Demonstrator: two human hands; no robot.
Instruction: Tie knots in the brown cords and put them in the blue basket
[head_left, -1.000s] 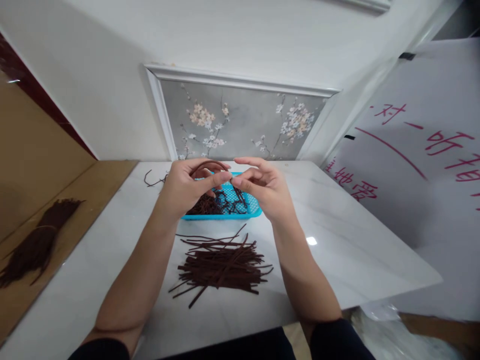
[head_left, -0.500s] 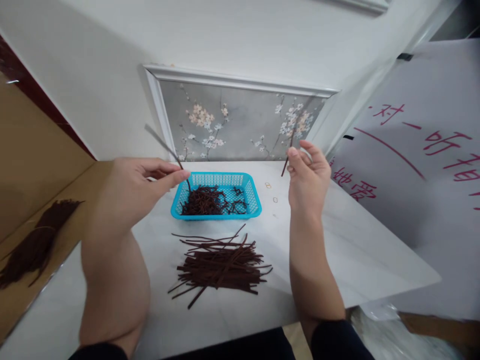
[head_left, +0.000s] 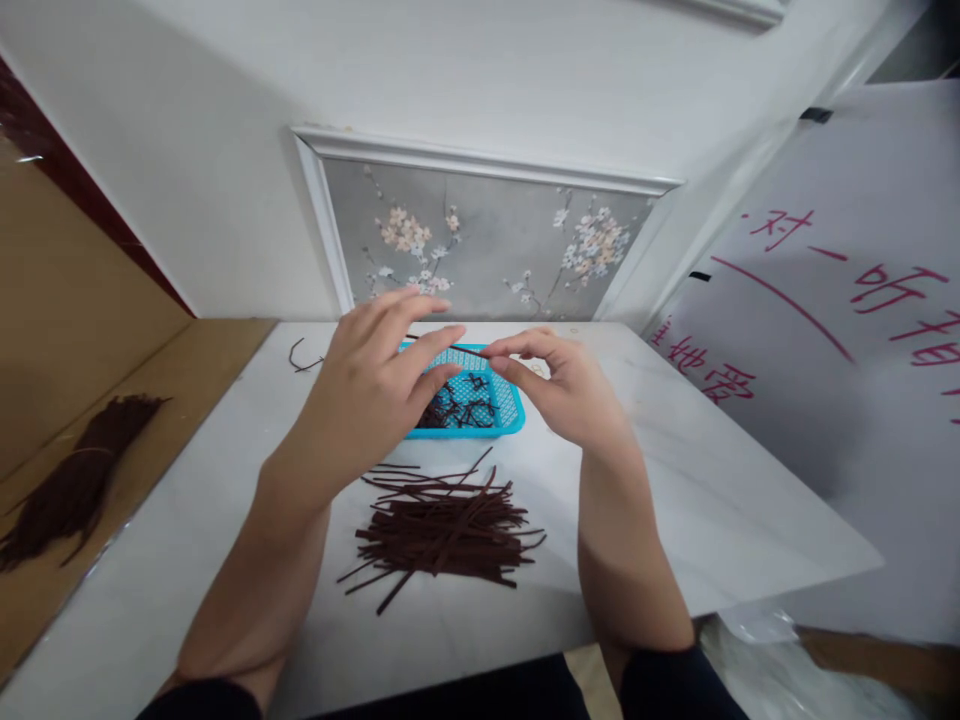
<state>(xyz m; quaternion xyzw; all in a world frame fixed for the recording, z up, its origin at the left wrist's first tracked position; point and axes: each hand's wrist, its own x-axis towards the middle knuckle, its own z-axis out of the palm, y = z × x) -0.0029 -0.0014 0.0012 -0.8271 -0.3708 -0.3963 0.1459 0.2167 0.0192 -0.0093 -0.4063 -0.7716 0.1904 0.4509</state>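
My left hand and my right hand meet above a turquoise plastic basket. Between their fingertips they pinch one thin dark brown strip, stretched almost level. The basket holds several knotted dark brown strips, partly hidden by my left hand. In front of the basket, nearer to me, a loose pile of straight brown strips lies on the white marble table.
A bundle of brown strips lies on the brown board at the left. One stray strip lies at the table's far left. A framed floral panel stands behind the table, and a white sheet with red writing leans at the right.
Half a second ago my hands were wide apart pulling a strip tight. Now they have come back together over the basket, holding the strip between the fingertips.
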